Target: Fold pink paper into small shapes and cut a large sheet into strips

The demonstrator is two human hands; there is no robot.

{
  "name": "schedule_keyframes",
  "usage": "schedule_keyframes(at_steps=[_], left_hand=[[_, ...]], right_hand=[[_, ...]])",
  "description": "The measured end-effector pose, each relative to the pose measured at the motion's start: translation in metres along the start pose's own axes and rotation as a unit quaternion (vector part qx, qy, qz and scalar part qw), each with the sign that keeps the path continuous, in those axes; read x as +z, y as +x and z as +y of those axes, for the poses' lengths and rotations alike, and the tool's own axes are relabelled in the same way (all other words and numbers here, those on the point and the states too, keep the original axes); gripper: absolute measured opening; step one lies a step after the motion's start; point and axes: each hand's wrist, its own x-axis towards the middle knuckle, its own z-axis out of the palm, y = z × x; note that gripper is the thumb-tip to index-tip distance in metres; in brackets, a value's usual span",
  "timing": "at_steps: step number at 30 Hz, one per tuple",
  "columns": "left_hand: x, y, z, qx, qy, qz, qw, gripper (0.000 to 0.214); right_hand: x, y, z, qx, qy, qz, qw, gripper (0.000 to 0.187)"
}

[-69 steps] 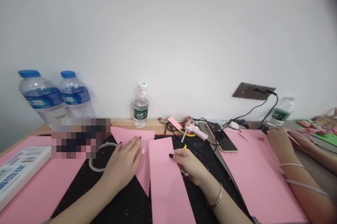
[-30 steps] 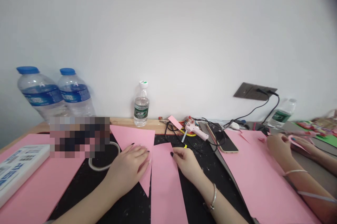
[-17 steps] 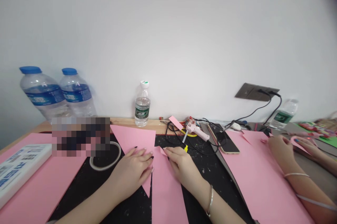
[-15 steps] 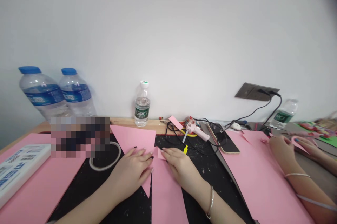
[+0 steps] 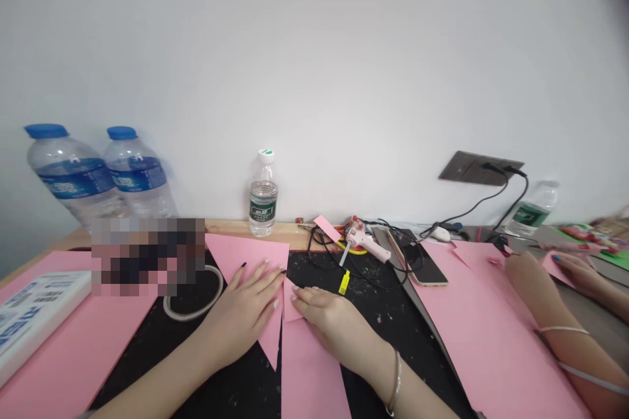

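Observation:
My left hand lies flat with its fingers spread on a triangular piece of pink paper, whose point reaches toward me. Beside it, a long pink paper strip runs toward me, its far corner folded over into a small flap. The fingers of my right hand are drawn together on that flap, gripping and pressing the strip near the fold. My right thumb is mostly hidden. Both papers rest on a black mat. A roll of white tape lies left of my left hand.
A pink glue gun with black cables and a phone lie behind my right hand. A water bottle stands by the wall. At left are a white box and large bottles. A co-worker's arm is at right.
The far corner of the strip is now folded over into a larger, slanted flap. My right hand has shifted slightly left and toward me, and my left hand slightly left with fingers more spread.

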Motion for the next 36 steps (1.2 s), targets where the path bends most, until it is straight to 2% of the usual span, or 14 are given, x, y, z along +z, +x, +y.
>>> schedule_keyframes(at_steps=[6, 16, 22, 28, 36], left_hand=[[0.007, 0.0, -0.004, 0.016, 0.013, -0.022, 1.0, 0.043], [-0.002, 0.002, 0.001, 0.013, 0.013, -0.036, 0.999, 0.042], [0.004, 0.002, -0.001, 0.016, 0.021, -0.027, 0.999, 0.041], [0.004, 0.002, -0.004, -0.028, 0.024, 0.005, 0.999, 0.043], [-0.008, 0.002, 0.003, 0.025, -0.025, -0.051, 0.998, 0.052]], right_hand=[[0.0, 0.001, -0.002, -0.003, -0.028, -0.024, 0.999, 0.035], [0.0, 0.001, -0.006, 0.007, -0.055, -0.037, 0.998, 0.033], [0.003, 0.001, -0.005, 0.01, -0.061, -0.037, 0.997, 0.035], [0.002, 0.0, -0.006, 0.013, -0.058, -0.034, 0.998, 0.036], [0.0, 0.002, -0.008, 0.018, -0.052, -0.045, 0.998, 0.033]])
